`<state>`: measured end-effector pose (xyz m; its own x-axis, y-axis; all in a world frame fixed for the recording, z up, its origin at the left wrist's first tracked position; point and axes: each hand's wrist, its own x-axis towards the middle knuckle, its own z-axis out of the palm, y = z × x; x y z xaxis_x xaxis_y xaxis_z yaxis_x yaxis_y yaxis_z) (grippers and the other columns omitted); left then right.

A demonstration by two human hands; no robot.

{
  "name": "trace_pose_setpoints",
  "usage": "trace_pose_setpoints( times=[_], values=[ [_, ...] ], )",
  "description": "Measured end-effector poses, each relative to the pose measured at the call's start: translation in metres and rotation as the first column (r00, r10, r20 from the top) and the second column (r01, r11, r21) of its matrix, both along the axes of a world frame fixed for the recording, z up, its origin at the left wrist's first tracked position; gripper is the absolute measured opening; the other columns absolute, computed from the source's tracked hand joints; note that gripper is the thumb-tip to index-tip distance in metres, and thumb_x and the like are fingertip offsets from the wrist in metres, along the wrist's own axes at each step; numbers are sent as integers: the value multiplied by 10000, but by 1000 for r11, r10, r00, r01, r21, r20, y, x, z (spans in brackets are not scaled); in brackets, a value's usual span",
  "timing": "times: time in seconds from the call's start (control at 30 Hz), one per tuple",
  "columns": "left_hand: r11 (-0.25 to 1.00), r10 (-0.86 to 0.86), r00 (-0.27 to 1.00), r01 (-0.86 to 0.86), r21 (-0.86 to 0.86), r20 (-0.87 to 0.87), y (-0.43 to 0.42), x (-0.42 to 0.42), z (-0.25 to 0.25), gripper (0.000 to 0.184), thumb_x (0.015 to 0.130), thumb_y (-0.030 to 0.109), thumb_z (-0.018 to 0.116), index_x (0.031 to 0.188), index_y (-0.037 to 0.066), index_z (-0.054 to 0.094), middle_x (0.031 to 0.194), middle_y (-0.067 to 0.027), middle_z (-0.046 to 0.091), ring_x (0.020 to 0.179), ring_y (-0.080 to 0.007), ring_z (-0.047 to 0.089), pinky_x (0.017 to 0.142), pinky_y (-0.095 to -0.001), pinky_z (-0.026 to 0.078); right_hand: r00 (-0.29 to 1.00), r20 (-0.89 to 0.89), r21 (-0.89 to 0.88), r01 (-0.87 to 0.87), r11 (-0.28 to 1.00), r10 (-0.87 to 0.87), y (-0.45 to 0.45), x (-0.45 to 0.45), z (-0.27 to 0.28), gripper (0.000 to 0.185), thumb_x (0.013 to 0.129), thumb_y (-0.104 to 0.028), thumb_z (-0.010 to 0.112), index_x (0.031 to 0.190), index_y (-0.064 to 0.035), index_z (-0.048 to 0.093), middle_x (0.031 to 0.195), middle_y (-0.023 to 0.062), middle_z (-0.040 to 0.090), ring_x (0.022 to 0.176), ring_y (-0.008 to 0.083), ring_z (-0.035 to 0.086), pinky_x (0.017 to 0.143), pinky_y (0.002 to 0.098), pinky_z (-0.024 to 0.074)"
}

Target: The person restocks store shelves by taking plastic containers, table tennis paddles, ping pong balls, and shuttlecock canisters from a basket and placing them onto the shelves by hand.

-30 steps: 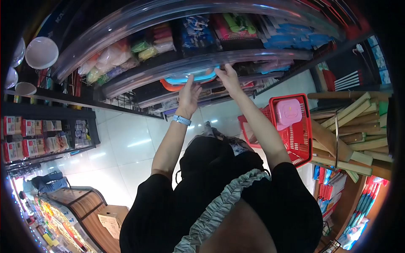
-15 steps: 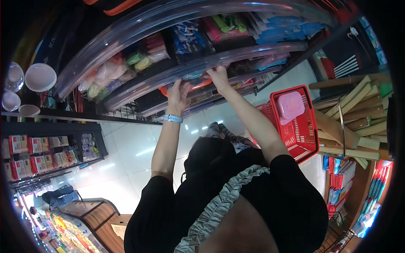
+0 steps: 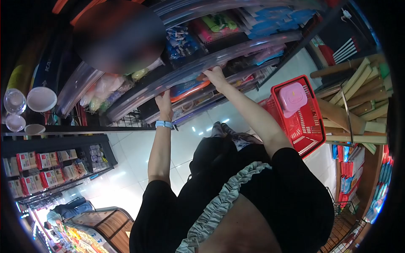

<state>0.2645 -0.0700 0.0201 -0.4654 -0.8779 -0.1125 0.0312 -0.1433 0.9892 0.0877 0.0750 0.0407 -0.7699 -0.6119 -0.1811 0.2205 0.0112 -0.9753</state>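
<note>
A blue and orange package (image 3: 190,90) with lettering lies between my hands, at the edge of a low shelf. My left hand (image 3: 164,104), with a pale blue watch on the wrist, is closed at the package's left end, its fingertips mostly hidden. Near the right end, my right hand (image 3: 216,79) has its fingers curled at the clear shelf strip (image 3: 236,55). Whether those fingers grip the strip or the package is hidden. Beside my right arm is a red shopping basket (image 3: 311,149) holding a pink plastic box (image 3: 293,98).
Bagged goods (image 3: 107,90) and blue packets (image 3: 274,23) fill the shelves above. A blurred round patch covers the upper left shelves. Rolls of material (image 3: 363,101) stick out at the right. A rack of small red and white packs (image 3: 40,166) stands left, with a person (image 3: 74,208) beyond.
My left hand has moved left and its spread fingers have closed at the package's end. More of the package's blue face shows. My right hand has shifted slightly left, and the view has turned.
</note>
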Motion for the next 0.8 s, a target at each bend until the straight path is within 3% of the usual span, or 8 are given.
trace_pose_setpoints(
  times=[0.07, 0.17, 0.47, 0.53, 0.57, 0.6, 0.67, 0.8],
  values=[
    [998, -25, 1000, 24, -59, -18, 17, 1, 6, 426, 893, 171, 647, 1268, 32, 499, 1217, -56, 545, 1096, -161, 512, 983, -296, 381, 998, 40, 1, -49, 999, 49, 0, -7, -9, 330, 864, -260, 644, 1075, -7, 632, 969, 68, 669, 817, 146, 649, 630, 266, 526],
    [991, 46, 998, -42, -125, 32, 33, 4, 24, 424, 887, 95, 628, 1273, 7, 475, 1161, -88, 558, 1049, -171, 540, 944, -300, 415, 998, 19, 13, -64, 998, 64, 1, -6, -8, 321, 868, -254, 628, 1065, 0, 632, 969, 72, 669, 818, 143, 651, 634, 269, 528],
    [999, 33, 994, -35, -22, -103, 31, 2, -7, 419, 908, 60, 585, 1296, 4, 437, 1196, -89, 544, 1080, -164, 523, 968, -295, 402, 1000, -11, -82, -11, 997, 10, -3, -9, -16, 246, 852, -189, 601, 1021, -12, 632, 876, 56, 672, 746, 133, 651, 636, 275, 528],
    [999, -15, 992, 11, -33, -129, 31, 4, -20, 394, 912, 72, 580, 1274, 0, 443, 1224, -80, 528, 1110, -167, 503, 995, -311, 388, 997, -80, -89, -24, 996, 17, 7, -14, -37, 217, 863, -195, 601, 1006, -37, 638, 854, 43, 662, 668, 124, 628, 549, 266, 505],
    [998, -19, 996, 14, -56, -84, 38, 3, -14, 390, 912, 97, 586, 1261, -5, 445, 1196, -86, 532, 1068, -166, 524, 951, -304, 422, 1000, -3, -164, -15, 986, 15, 19, -9, -34, 241, 882, -232, 603, 1016, -34, 633, 851, 46, 655, 658, 122, 623, 526, 258, 495],
    [998, 31, 999, -29, -54, 40, 47, 5, -13, 403, 911, 118, 590, 1258, -16, 436, 1155, -92, 535, 1027, -163, 536, 899, -301, 457, 1000, 18, -111, 15, 994, -13, 33, -8, -32, 296, 892, -276, 614, 1052, -27, 624, 851, 48, 653, 650, 121, 622, 536, 258, 499],
    [997, 53, 997, -50, -65, 59, 59, 3, -28, 407, 915, 119, 569, 1266, -23, 422, 1114, -89, 539, 980, -160, 544, 850, -306, 476, 993, 101, -46, 65, 997, -60, 69, -6, -43, 345, 900, -307, 614, 1098, -25, 605, 897, 63, 652, 679, 125, 626, 563, 253, 510],
    [972, -203, 970, 216, -93, 133, 108, -17, -37, 369, 917, 108, 548, 1248, -22, 447, 1058, -83, 575, 945, -158, 563, 804, -293, 482, 963, 198, 52, 177, 983, -183, 171, -12, -84, 324, 889, -301, 631, 1097, -53, 622, 915, 51, 661, 689, 121, 635, 546, 246, 506]
  ],
)
